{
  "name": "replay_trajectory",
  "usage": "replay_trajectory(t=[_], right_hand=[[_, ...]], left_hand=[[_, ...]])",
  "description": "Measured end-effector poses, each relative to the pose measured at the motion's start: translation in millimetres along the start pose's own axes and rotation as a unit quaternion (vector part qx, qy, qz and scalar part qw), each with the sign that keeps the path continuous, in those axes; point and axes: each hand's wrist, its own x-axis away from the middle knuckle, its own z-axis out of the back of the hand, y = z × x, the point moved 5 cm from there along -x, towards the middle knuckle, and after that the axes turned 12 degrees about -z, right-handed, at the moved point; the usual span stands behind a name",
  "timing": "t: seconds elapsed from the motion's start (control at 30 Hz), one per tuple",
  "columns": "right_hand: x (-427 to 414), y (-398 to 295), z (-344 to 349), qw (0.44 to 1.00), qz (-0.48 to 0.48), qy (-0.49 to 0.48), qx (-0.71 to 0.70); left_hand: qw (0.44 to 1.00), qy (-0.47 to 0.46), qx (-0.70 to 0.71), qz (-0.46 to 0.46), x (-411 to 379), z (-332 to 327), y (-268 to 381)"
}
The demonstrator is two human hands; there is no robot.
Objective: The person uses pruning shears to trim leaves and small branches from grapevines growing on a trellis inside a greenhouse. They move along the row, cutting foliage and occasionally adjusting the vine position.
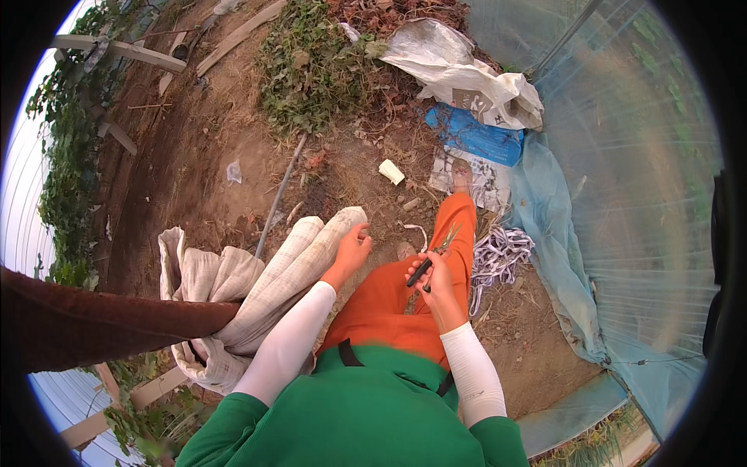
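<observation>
My right hand [435,275] holds a pair of garden snips [429,268] with black handles, their slim metal blades pointing up and slightly right over my orange trouser leg [454,233]. My left hand [352,250] has loosely bent fingers and nothing visible in it. It hovers over or rests against the upper end of a rolled, off-white woven cloth [315,265]; contact cannot be made out. The cloth is bundled around a thick, dark brown post [134,318] that enters from the left.
Cut green vines [309,70] lie heaped ahead. A white woven sack [461,70] and a blue sheet [478,134] lie front right. Tangled fabric strips [499,254] sit beside my leg. Translucent plastic film [636,233] walls the right side. A thin grey pole [283,190] rises front left.
</observation>
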Motion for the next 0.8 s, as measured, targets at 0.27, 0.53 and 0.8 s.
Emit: replay_trajectory(t=[0.27, 0.53, 0.8], right_hand=[[-85.5, -69.6, 7.0, 0.999, -0.005, 0.005, 0.033], [-151.8, -172.5, -8.9, 0.996, 0.020, -0.057, 0.071], [-191.2, -221.6, -20.3, 0.987, -0.051, -0.045, 0.142]], left_hand=[[0.982, 0.025, 0.080, 0.169, -104.6, -53.4, -97.7], [0.981, -0.018, 0.024, 0.192, -242.5, -139.2, -192.9], [0.947, 0.034, 0.084, 0.308, -360.4, -168.5, -256.9]])
